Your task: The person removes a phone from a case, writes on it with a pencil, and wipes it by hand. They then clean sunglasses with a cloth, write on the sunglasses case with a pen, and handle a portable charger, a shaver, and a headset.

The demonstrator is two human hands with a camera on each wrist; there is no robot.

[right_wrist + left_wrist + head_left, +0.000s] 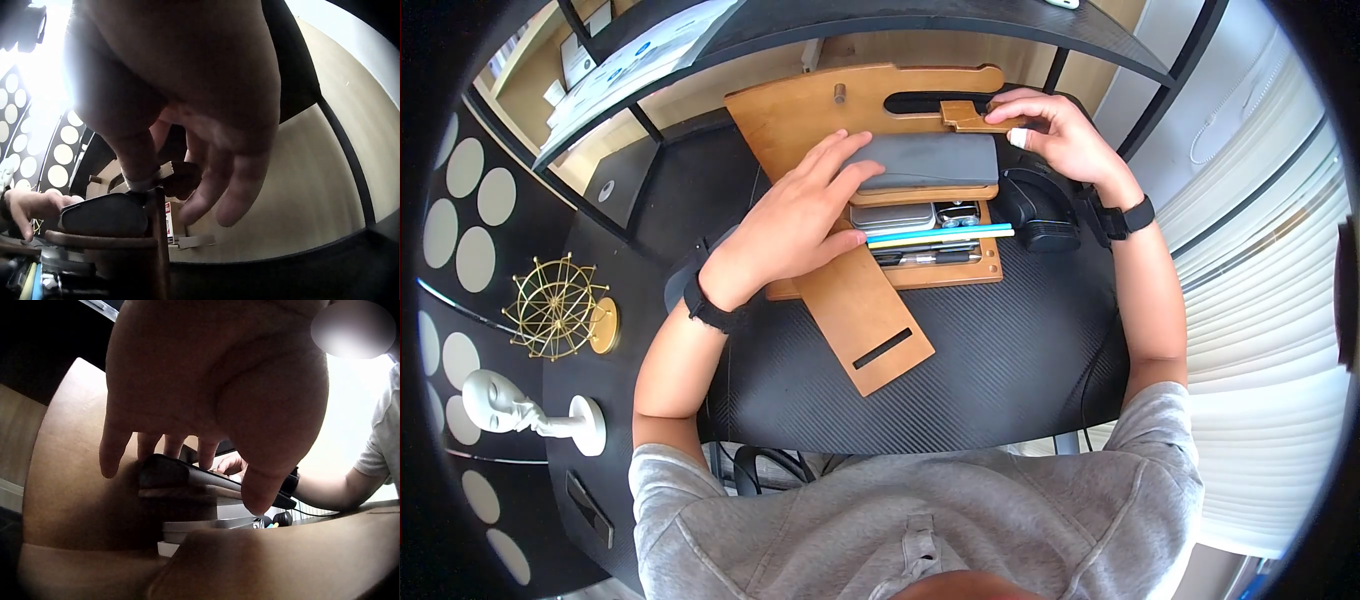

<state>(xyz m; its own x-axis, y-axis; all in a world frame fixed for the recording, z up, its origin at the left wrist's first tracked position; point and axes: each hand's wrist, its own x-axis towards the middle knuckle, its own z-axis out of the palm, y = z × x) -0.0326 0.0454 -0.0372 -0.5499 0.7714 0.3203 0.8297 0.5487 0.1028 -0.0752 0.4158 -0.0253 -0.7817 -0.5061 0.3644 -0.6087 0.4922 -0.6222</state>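
A wooden desk organizer (800,130) stands on the black desk, its back panel carrying a peg and a long slot. On its shelf lies a dark grey case (930,160). My left hand (795,215) reaches over the case's left end with fingers extended, the thumb close to blue and pale sticks (940,236). At the slot, my right hand (1060,135) pinches a small wooden piece (972,117) between thumb and fingers; white tape wraps the thumb. Below the shelf, a tray holds pens (945,257) and a silvery box (892,217). A slotted wooden board (865,320) slants toward the front.
Black headphones (1045,215) lie right of the organizer. A black shelf frame (900,35) spans the back. On the left are a gold wheel ornament (555,308), a white head sculpture (500,402) and a phone (590,508). White blinds (1250,400) hang at the right.
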